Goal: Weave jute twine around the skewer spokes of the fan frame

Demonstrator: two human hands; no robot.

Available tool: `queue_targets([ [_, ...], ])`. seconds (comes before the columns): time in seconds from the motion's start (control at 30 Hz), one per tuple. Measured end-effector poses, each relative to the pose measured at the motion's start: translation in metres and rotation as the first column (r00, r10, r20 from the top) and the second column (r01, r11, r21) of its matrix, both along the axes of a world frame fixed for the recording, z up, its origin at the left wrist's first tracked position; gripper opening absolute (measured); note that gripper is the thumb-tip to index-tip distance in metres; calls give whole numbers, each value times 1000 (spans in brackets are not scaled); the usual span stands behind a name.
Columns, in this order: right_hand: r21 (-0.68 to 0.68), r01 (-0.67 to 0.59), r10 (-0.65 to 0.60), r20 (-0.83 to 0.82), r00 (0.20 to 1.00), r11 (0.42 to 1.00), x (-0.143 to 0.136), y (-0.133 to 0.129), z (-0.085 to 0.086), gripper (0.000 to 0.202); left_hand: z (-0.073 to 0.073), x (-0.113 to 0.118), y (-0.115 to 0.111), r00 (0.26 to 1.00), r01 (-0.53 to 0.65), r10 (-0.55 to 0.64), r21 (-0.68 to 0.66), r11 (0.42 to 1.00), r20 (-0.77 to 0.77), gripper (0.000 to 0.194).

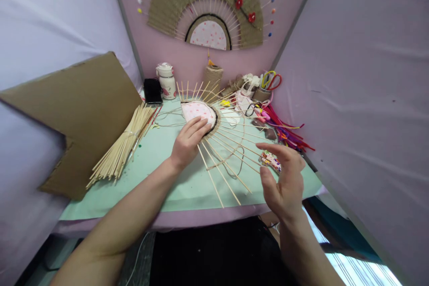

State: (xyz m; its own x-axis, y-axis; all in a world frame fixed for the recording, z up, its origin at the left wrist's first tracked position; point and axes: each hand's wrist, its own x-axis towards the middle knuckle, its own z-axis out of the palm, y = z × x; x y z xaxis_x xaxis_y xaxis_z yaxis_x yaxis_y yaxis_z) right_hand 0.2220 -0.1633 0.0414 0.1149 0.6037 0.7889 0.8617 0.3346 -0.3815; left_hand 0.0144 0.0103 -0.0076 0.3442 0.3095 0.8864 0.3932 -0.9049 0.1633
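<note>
A half-round piece (197, 112) covered in pink-dotted white cloth, with a black and tan rim, lies on the pale green table (187, 190). Thin wooden sticks (223, 173) fan out from its rim, and a cord (241, 143) runs across several of them. My left hand (190, 140) rests on the cloth and rim, palm down, fingers extended and gripping nothing. To the right, my right hand (283, 176) is raised near the stick tips, thumb and fingers apart, holding nothing visible.
A bundle of sticks (122, 145) and cardboard (83, 98) are on the left. Behind stand a white bottle (166, 82) and a twine roll (213, 76). Scissors (275, 81) and red pipe cleaners (290, 136) are at the right. A finished fan (167, 6) hangs on the back wall.
</note>
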Motion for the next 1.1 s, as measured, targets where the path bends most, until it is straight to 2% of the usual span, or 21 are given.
queue_targets([
  [0.1,189,-12,41,-148,988,982,3,2,-5,29,1,-1,4,997,-9,13,-62,998,69,30],
  [0.23,403,23,106,-293,950,915,5,9,-11,17,3,-3,7,988,-14,28,-92,996,150,29],
  [0.37,449,123,-23,-223,975,885,5,20,-18,16,3,-3,8,984,-17,39,-123,992,174,30],
  [0.5,499,119,-72,-113,991,859,4,28,-23,45,0,1,7,982,22,12,-177,984,189,30],
  [0.57,505,77,-43,-78,996,860,2,30,-22,56,-1,3,7,977,47,-1,-213,976,212,29],
  [0.6,490,47,-19,-61,998,871,-1,31,-21,55,-1,3,6,973,57,-3,-228,972,231,29],
  [0.7,371,-78,107,-58,993,925,-12,36,-16,34,0,4,5,955,88,-5,-267,960,297,29],
  [0.8,289,-168,222,-167,961,943,-27,44,-13,19,1,4,4,949,92,3,-285,954,314,30],
  [0.93,334,-127,207,-216,954,934,-46,60,-19,19,-1,4,5,955,72,13,-272,960,296,30],
  [1.1,320,-93,179,-252,951,943,-57,78,-32,23,-8,5,7,960,102,-29,-252,962,278,31],
])
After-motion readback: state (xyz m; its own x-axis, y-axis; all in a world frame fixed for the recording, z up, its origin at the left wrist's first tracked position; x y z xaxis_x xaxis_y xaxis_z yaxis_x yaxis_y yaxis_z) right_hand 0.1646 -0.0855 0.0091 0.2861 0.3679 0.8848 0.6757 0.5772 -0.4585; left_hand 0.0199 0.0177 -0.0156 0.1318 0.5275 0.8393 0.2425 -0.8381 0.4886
